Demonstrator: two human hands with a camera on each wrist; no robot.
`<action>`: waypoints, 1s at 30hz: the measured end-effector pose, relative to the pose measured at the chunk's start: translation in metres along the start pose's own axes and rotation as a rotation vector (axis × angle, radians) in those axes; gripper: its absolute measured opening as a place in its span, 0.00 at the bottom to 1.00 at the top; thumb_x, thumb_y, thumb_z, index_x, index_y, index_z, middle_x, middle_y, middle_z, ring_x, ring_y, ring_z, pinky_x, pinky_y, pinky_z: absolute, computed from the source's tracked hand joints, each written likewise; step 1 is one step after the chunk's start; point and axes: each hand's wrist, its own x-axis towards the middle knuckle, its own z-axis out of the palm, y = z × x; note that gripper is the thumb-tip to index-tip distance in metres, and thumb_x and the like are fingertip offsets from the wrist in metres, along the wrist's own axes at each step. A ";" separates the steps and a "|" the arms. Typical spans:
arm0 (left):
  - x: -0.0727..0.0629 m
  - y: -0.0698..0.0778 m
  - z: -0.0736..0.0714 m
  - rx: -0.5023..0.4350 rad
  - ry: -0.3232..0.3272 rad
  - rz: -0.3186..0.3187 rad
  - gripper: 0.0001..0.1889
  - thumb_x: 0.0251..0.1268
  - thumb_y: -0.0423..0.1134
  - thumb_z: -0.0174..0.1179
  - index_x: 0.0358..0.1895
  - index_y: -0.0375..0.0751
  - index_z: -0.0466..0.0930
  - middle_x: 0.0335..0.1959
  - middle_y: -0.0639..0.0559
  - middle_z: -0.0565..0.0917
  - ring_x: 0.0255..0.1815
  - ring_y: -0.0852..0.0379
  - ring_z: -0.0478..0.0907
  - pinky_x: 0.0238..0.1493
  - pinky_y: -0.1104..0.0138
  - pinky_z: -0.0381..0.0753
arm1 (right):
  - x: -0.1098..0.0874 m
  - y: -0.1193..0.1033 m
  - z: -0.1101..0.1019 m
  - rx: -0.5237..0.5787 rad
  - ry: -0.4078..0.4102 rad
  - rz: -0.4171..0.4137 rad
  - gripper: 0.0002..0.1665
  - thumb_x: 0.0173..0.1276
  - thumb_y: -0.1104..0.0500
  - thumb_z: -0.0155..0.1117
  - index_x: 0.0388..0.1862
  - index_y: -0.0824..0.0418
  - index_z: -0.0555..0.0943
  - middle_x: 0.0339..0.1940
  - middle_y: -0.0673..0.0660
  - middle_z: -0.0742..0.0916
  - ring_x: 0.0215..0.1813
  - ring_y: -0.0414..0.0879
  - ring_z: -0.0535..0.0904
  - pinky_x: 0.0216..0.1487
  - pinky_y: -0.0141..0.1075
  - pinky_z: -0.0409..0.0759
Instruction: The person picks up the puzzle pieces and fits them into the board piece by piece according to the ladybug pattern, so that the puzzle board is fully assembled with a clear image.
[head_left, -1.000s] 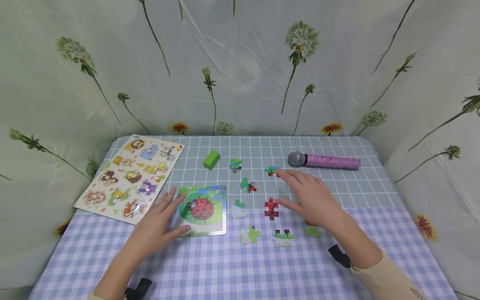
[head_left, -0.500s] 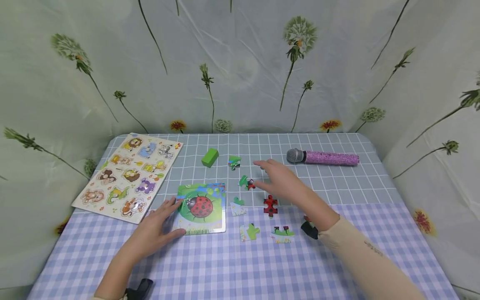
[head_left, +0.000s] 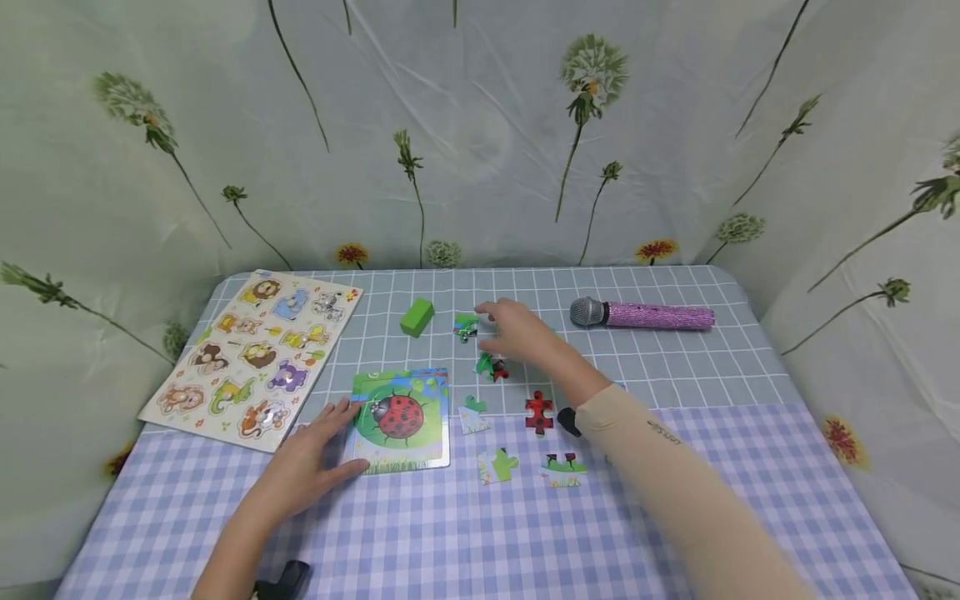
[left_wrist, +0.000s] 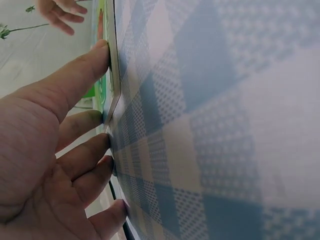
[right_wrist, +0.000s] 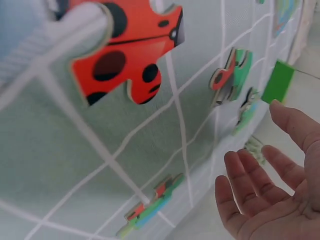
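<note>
In the head view my left hand (head_left: 311,458) rests at the left edge of a ladybug puzzle board (head_left: 431,461), thumb and fingertips against its side. The left wrist view has the thumb (left_wrist: 82,75) at the board's edge, fingers loosely bent. My right hand (head_left: 517,333) reaches over the scattered jigsaw pieces, its fingertips near a green-and-blue piece (head_left: 466,327) and a green-and-red piece (head_left: 491,367). Seen from the right wrist, the hand (right_wrist: 275,185) is relaxed with nothing between the fingers. A red spotted piece (head_left: 539,413) lies below it. Another red-and-green piece (right_wrist: 150,205) lies flat on the cloth.
An animal peg board (head_left: 251,362) lies at the left. A green block (head_left: 417,317) and a purple glittery microphone (head_left: 645,315) are near the back. More pieces lie in front: a pale corner piece (head_left: 474,414), a green-and-white one (head_left: 498,466) and a green-edged one (head_left: 564,469).
My right hand has moved left and away from me, from beside the red pieces to the green-and-blue piece. My left hand has slid slightly off the board's face to its left edge.
</note>
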 end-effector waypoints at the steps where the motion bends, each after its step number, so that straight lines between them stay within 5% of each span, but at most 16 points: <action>1: 0.000 0.000 0.000 -0.002 -0.001 0.000 0.46 0.63 0.51 0.78 0.81 0.38 0.69 0.83 0.35 0.66 0.84 0.27 0.61 0.76 0.23 0.60 | 0.004 0.000 0.001 -0.003 -0.003 -0.004 0.38 0.75 0.55 0.71 0.80 0.63 0.72 0.69 0.66 0.84 0.69 0.59 0.82 0.70 0.51 0.84; 15: 0.001 0.003 0.000 -0.017 -0.016 -0.052 0.47 0.61 0.50 0.79 0.82 0.41 0.68 0.84 0.37 0.66 0.84 0.28 0.61 0.77 0.23 0.58 | 0.034 0.009 0.012 0.063 0.007 0.051 0.35 0.70 0.53 0.79 0.73 0.60 0.80 0.61 0.64 0.87 0.64 0.56 0.83 0.68 0.48 0.83; 30: 0.002 0.005 0.000 -0.014 -0.013 -0.070 0.47 0.60 0.50 0.80 0.81 0.41 0.69 0.84 0.37 0.66 0.84 0.27 0.61 0.77 0.24 0.58 | 0.041 0.011 0.015 0.066 0.016 0.098 0.30 0.68 0.53 0.81 0.67 0.57 0.85 0.60 0.61 0.88 0.63 0.54 0.83 0.68 0.46 0.83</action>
